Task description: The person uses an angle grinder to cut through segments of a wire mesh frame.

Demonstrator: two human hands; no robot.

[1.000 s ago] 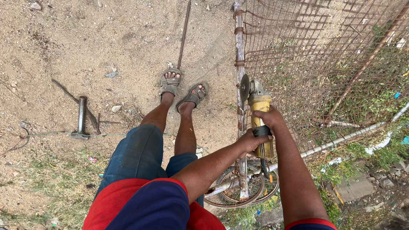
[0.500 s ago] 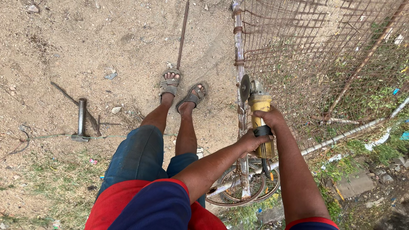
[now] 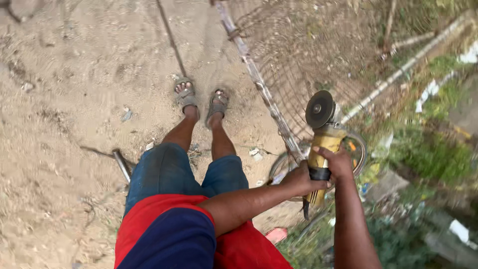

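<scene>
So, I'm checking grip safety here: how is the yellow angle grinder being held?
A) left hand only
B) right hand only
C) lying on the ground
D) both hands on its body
D: the left hand and the right hand both wrap the yellow angle grinder, lifted beside the wire fence.

One yellow angle grinder [image 3: 322, 144]; two hands on it: left hand [image 3: 298, 180], right hand [image 3: 337, 162]. Two sandals [image 3: 185, 94]. One wire mesh panel [image 3: 298, 65]. One hammer [image 3: 121, 164] on dirt. One thin rod [image 3: 171, 37].
</scene>
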